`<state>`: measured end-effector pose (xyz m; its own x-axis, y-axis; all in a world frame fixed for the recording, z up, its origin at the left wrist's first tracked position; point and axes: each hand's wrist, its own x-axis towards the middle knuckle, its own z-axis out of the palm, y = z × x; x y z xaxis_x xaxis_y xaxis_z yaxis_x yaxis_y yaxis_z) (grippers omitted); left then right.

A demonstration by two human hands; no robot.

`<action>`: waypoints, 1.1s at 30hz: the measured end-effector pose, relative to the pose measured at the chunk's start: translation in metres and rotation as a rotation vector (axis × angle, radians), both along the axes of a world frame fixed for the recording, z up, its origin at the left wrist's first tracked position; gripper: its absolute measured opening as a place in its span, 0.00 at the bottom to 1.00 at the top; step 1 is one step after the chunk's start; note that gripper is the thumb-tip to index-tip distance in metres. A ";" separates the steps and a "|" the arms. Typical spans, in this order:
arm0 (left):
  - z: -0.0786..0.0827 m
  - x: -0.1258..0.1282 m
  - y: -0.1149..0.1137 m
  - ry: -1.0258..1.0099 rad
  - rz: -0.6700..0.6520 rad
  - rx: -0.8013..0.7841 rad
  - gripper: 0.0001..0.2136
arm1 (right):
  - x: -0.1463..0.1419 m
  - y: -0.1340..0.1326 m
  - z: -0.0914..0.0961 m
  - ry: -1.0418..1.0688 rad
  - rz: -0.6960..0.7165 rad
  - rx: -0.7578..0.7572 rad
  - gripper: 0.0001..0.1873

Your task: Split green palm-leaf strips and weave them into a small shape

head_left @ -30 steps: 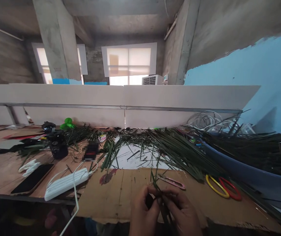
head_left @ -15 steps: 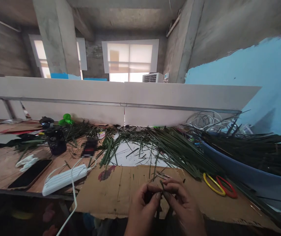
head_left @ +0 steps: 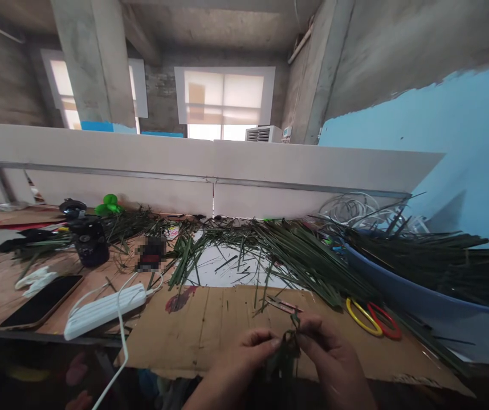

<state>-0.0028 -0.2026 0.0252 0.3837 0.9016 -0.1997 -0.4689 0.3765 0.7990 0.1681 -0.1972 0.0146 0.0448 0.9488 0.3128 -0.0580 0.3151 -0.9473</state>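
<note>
Dark green leaf strips [head_left: 285, 359], looped and partly woven, hang between my two hands over the cardboard's front edge. My right hand [head_left: 332, 356] pinches them near the top, where a short folded end sticks up past the fingers. On the other side, my left hand [head_left: 247, 359] has thumb and forefinger pressed together at a strip's edge. The lower part of the bundle is dark and hard to make out. Just beyond my fingers, a slim metal tool [head_left: 279, 304], perhaps tweezers or small snips, lies on the cardboard [head_left: 214, 330].
Scissors with yellow and red handles [head_left: 373, 319] lie at right. Behind them stand a pile of long leaves [head_left: 308, 259] and a blue tub [head_left: 394, 273] filled with leaves. To the left are a white power strip [head_left: 105, 310], a phone [head_left: 41, 302] and a dark bottle [head_left: 90, 242].
My hands have moved apart and turned, the left toward the left. More of the looped leaf strips now shows between them. The view has shifted slightly.
</note>
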 end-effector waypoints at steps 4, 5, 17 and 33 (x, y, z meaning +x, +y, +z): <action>0.004 0.000 -0.003 -0.061 -0.140 0.057 0.11 | 0.007 0.001 0.000 0.036 0.013 -0.017 0.09; 0.004 -0.001 -0.004 -0.090 -0.161 0.069 0.11 | 0.008 0.002 -0.001 0.043 0.008 -0.024 0.09; 0.051 -0.012 0.015 0.360 -0.166 0.497 0.09 | 0.021 -0.003 0.032 0.102 0.063 -0.008 0.12; 0.099 -0.006 0.002 0.805 0.364 0.772 0.08 | 0.041 -0.025 0.077 0.121 0.092 0.054 0.18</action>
